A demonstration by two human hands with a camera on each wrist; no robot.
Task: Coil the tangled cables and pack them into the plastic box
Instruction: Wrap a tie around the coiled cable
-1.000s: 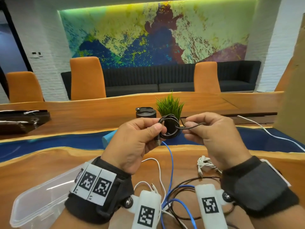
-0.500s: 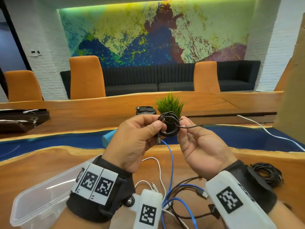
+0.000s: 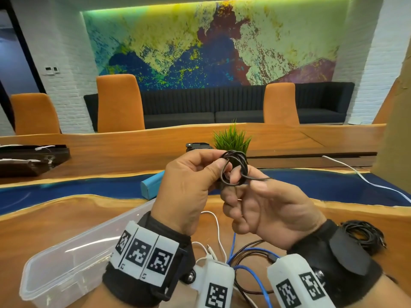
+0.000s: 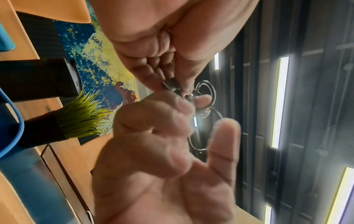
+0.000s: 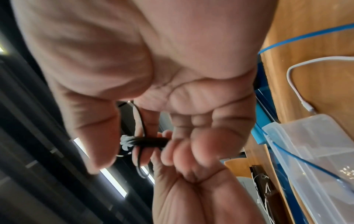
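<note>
Above the table (image 3: 66,218), both hands pinch the black coil (image 3: 234,167), its tail pointing right.

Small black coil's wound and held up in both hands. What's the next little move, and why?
Probably tuck the loose tail through the black coil. The left hand pinches the coil's rim, the right hand has a fingertip in its centre, and the tail sticks out free; the plastic box waits lower left.

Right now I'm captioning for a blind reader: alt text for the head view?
Both hands, left hand and right hand, hold a small black cable coil above a wooden table, clear plastic box at left.
</note>
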